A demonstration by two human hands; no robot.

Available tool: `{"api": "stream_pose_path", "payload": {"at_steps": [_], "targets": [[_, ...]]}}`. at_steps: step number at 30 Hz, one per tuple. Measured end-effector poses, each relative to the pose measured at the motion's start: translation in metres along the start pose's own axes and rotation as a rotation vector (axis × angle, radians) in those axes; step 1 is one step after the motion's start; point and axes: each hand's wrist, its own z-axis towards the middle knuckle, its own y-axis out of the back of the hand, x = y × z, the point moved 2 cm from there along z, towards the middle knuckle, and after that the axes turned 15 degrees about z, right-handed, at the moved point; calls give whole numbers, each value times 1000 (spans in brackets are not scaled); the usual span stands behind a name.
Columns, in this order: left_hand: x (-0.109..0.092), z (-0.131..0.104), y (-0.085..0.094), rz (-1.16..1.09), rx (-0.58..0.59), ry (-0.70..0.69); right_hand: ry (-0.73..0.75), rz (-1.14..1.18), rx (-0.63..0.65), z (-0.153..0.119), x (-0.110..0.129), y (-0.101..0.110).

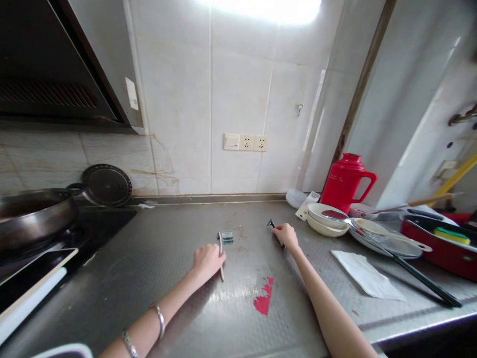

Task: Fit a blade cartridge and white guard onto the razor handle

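My left hand (pixel 207 258), with bangles on its wrist, is closed on a thin, pale, slightly curved stick (pixel 221 246) standing roughly lengthwise to me. Just behind its upper end lies a small clear case (pixel 226 237) with dark strips in it; whether the stick touches the case I cannot tell. To the right, my right hand (pixel 286 235) is closed round the dark handle of a small razor (pixel 271 223), its short crosswise head pointing away from me. Both hands are low over the metal countertop (pixel 171 228).
A torn red patch (pixel 264 298) lies on the countertop. Right: white bowls (pixel 326 226), a red thermos (pixel 345 181), a paper napkin (pixel 365 276), dark chopsticks (pixel 425 278) and a red pan (pixel 428 243). Left: a steel pan (pixel 40 214) on the stove and a round black lid (pixel 107 185).
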Motion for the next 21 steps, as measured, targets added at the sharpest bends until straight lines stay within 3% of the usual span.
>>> {"api": "stream_pose_path", "payload": {"at_steps": [12, 17, 21], "targets": [[-5, -3, 1, -10, 46, -10, 36, -178, -32, -4, 3, -1], [-4, -1, 11, -2, 13, 10, 172, -49, -4, -16, 35, -6], [-10, 0, 29, -8, -67, 0, 211, 287, 225, -42, 72, -28]]}}
